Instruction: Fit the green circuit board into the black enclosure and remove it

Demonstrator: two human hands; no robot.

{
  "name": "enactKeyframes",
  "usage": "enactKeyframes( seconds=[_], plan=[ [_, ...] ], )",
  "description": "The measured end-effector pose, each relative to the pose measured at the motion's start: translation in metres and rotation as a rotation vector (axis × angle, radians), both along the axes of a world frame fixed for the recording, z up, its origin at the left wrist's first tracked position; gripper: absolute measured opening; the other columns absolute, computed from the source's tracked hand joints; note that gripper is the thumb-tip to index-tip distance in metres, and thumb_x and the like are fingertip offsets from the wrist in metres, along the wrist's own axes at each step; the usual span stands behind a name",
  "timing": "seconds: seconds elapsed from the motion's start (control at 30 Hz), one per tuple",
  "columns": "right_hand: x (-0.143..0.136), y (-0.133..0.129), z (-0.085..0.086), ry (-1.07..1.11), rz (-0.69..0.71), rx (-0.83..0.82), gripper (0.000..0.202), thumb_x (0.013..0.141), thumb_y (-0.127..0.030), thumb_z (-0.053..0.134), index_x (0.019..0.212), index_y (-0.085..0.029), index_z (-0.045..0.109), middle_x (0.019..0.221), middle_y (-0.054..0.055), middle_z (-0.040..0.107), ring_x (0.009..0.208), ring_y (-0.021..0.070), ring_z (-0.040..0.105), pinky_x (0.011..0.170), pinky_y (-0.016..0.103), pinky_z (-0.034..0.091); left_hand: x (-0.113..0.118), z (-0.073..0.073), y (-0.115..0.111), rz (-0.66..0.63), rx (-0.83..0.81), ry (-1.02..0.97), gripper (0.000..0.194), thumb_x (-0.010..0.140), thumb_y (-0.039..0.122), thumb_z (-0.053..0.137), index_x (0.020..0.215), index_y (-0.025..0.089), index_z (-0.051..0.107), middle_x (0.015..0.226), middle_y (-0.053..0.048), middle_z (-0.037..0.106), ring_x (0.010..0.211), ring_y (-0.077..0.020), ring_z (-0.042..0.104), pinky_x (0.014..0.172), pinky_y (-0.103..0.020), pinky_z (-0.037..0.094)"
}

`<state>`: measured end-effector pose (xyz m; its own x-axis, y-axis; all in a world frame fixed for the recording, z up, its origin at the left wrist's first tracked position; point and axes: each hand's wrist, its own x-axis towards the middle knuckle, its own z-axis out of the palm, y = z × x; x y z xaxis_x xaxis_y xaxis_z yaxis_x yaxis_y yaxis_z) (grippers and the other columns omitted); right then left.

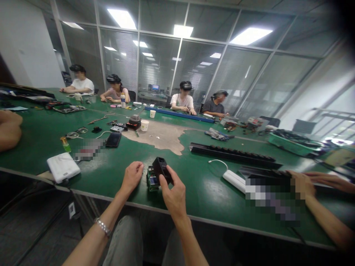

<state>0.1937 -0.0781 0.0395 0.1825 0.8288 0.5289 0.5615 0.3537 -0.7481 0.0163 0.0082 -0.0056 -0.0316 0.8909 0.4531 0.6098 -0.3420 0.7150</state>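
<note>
My right hand (175,186) grips a black, box-shaped plastic housing (160,166), thumb on the near side and fingers along the right edge. The housing is tilted against a small green circuit board assembly (152,181) on the green table; whether the two are joined I cannot tell. Left of the board, my left hand (133,176) rests on the tabletop with its fingers curled in. Nothing shows in that hand, and it is apart from the board.
A white box (63,167) and a black phone (113,139) lie to the left. Right of me are a long black rail (233,154), a white power strip (233,180) and another person's hands (303,186). Paper cups (144,125) stand farther back; several people sit across the table.
</note>
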Motion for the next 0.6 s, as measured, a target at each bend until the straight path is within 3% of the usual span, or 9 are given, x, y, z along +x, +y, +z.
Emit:
enactKeyframes(
  seconds=[0.13,0.33,0.6],
  plan=[
    [-0.015,0.003,0.004,-0.089,0.019,-0.001,0.042,0.088,-0.035,0.055,0.124,-0.015,0.059,0.124,0.013,0.062,0.114,0.025,0.058,0.1,0.041,0.044,0.0,0.0,0.0,0.011,0.002,0.001,0.028,0.09,0.034,0.043,0.092,0.018,0.066,0.092,-0.006,0.068,0.084,-0.0165,0.062,0.079,-0.028,0.047],
    [-0.029,0.005,-0.003,-0.262,0.017,-0.002,0.044,0.085,-0.03,0.056,0.125,-0.013,0.057,0.121,0.016,0.062,0.112,0.0279,0.058,0.098,0.044,0.045,-0.001,0.002,-0.001,0.014,-0.006,-0.007,0.03,0.09,0.036,0.041,0.093,0.018,0.066,0.09,-0.006,0.067,0.082,-0.0163,0.061,0.078,-0.028,0.046],
    [-0.025,-0.009,-0.015,-0.369,0.029,-0.087,0.051,0.083,-0.03,0.06,0.131,-0.014,0.053,0.13,0.019,0.055,0.122,0.0333,0.051,0.1,0.05,0.043,-0.001,0.001,-0.001,0.024,-0.004,-0.033,0.03,0.09,0.036,0.042,0.094,0.019,0.066,0.09,-0.005,0.068,0.082,-0.0169,0.062,0.078,-0.029,0.046]
  ],
)
